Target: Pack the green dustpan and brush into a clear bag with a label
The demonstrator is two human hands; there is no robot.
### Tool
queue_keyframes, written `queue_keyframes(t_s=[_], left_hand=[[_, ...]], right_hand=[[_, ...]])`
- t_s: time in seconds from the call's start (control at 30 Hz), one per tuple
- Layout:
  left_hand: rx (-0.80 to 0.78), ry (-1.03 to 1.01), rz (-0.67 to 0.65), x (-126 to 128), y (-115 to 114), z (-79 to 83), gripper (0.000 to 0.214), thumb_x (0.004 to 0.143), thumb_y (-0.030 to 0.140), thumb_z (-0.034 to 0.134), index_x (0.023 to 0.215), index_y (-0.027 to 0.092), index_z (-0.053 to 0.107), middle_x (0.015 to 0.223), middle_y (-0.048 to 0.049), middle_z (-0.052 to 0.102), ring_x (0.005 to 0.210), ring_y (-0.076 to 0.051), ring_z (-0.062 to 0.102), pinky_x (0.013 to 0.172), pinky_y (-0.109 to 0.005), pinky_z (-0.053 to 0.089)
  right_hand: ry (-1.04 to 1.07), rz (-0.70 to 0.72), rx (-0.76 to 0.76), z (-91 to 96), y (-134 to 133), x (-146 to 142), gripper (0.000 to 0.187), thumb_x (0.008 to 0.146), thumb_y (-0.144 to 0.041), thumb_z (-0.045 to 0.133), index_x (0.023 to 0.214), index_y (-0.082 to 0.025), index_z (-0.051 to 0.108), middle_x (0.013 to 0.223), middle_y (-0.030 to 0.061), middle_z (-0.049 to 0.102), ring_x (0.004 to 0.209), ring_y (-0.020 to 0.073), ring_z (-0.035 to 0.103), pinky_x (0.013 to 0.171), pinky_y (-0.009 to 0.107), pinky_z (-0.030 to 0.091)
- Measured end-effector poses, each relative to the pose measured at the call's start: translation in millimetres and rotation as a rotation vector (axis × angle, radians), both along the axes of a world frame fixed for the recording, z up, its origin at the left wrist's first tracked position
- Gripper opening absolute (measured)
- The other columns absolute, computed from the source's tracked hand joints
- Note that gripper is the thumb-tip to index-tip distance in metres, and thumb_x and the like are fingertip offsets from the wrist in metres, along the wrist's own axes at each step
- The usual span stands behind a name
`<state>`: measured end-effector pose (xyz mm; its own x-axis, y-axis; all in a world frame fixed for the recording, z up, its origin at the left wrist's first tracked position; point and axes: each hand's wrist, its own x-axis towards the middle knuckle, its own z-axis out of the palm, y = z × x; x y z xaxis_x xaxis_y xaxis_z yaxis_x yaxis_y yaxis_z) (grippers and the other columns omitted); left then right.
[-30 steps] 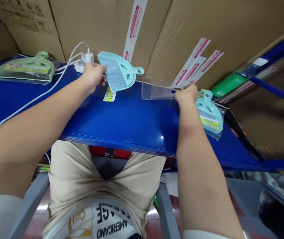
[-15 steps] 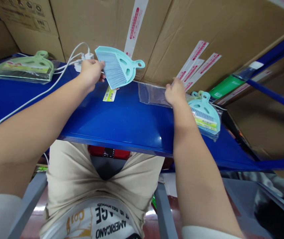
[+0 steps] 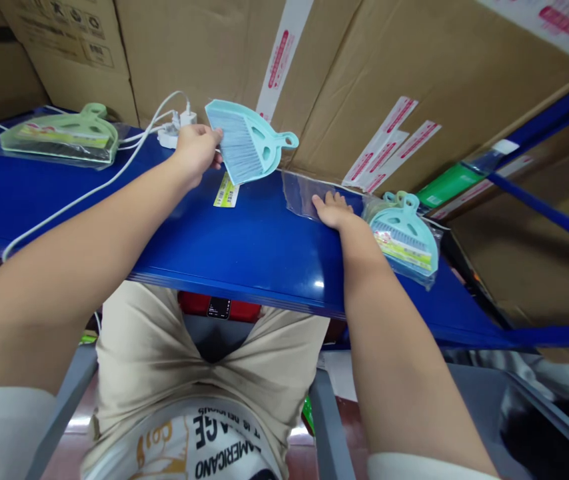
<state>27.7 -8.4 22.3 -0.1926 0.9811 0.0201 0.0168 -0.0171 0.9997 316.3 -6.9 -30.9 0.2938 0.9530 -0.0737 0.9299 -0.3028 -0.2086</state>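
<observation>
My left hand (image 3: 198, 152) grips the wide edge of a light-blue mini dustpan with a brush (image 3: 252, 143), held up above the blue shelf (image 3: 184, 240) with its handle toward the right. Below it lies a yellow-and-white label card (image 3: 226, 191). My right hand (image 3: 333, 210) rests with fingers spread on a clear plastic bag (image 3: 300, 193), which lies flat on the shelf. Just right of that hand, a bagged light-blue dustpan set (image 3: 407, 233) with a yellow label lies on the shelf, a greenish handle showing behind it.
On the left lies a bagged green dustpan set (image 3: 59, 137). White cables run to a power strip (image 3: 168, 137) at the back. Cardboard boxes (image 3: 204, 60) wall the rear. A green-labelled bottle (image 3: 457, 180) leans at the right near a blue metal bar (image 3: 549, 210).
My right hand has come down onto the plastic bag and its fingers have spread. My left hand still holds the dustpan in nearly the same pose. The view has shifted slightly.
</observation>
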Motion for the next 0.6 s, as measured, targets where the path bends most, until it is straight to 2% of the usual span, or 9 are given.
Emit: queue_keyframes(t_s=[0.1,0.2,0.27,0.3,0.37,0.43,0.53,0.6], left_hand=[[0.009,-0.009,-0.013,0.5,-1.2,-0.4,0.042,0.113,0.014,0.051,0.073,0.027,0.045,0.053,0.0055,0.047,0.062,-0.01,0.046,0.06,-0.024,0.038],[0.005,0.0,-0.052,1.2,-1.7,-2.5,0.042,0.113,0.015,0.051,0.073,0.027,0.046,0.052,0.0053,0.046,0.062,-0.01,0.046,0.061,-0.023,0.039],[0.004,0.008,-0.081,2.3,-2.2,-4.5,0.04,0.112,0.016,0.053,0.074,0.026,0.047,0.052,0.0052,0.045,0.064,-0.011,0.045,0.064,-0.024,0.04],[0.002,0.011,-0.097,3.3,-2.6,-5.5,0.039,0.111,0.017,0.054,0.074,0.026,0.048,0.052,0.005,0.045,0.064,-0.011,0.045,0.066,-0.024,0.041],[-0.003,0.015,-0.129,5.9,-3.4,-7.4,0.038,0.11,0.016,0.056,0.073,0.026,0.049,0.052,0.0046,0.045,0.063,-0.013,0.044,0.066,-0.026,0.041],[-0.008,0.018,-0.168,9.1,-3.7,-9.2,0.041,0.109,0.014,0.054,0.07,0.024,0.051,0.053,0.004,0.046,0.06,-0.012,0.043,0.063,-0.026,0.04],[-0.013,0.024,-0.208,12.7,-1.7,-12.9,0.044,0.109,0.01,0.051,0.067,0.02,0.052,0.056,0.0027,0.049,0.056,-0.009,0.044,0.059,-0.025,0.037],[-0.011,0.034,-0.216,13.3,0.9,-15.7,0.044,0.108,0.011,0.053,0.065,0.019,0.051,0.058,0.002,0.05,0.054,-0.008,0.046,0.058,-0.024,0.038]], right_hand=[[0.023,-0.024,0.108,-1.9,1.8,3.5,0.068,0.113,-0.05,0.04,0.167,-0.011,0.047,0.177,0.0242,0.035,0.168,0.0348,0.031,0.136,0.054,0.026],[0.093,0.003,0.399,4.8,3.9,5.6,0.054,0.112,-0.041,0.039,0.153,-0.011,0.061,0.163,0.0254,0.055,0.16,0.0368,0.044,0.132,0.058,0.032],[0.277,0.029,0.572,13.2,4.1,2.4,0.05,0.113,-0.042,0.036,0.144,-0.016,0.065,0.147,0.0213,0.068,0.149,0.0355,0.056,0.124,0.059,0.043],[0.418,0.036,0.606,17.2,3.4,-1.1,0.049,0.113,-0.048,0.036,0.141,-0.02,0.066,0.138,0.0181,0.073,0.141,0.0344,0.063,0.117,0.058,0.05],[0.737,0.056,0.568,22.6,0.8,-11.2,0.052,0.109,-0.064,0.043,0.134,-0.024,0.067,0.121,0.0126,0.078,0.12,0.0318,0.074,0.1,0.053,0.061],[0.995,0.091,0.472,23.0,-2.1,-23.2,0.055,0.1,-0.074,0.058,0.123,-0.025,0.068,0.105,0.0091,0.079,0.097,0.0278,0.078,0.083,0.044,0.066],[1.17,0.099,0.393,16.2,-1.5,-36.5,0.05,0.091,-0.071,0.074,0.109,-0.025,0.067,0.086,0.0041,0.075,0.07,0.02,0.072,0.062,0.032,0.061],[1.2,0.072,0.399,10.1,2.9,-38.1,0.042,0.092,-0.064,0.076,0.104,-0.025,0.065,0.082,0.0012,0.072,0.063,0.016,0.068,0.056,0.027,0.057]])
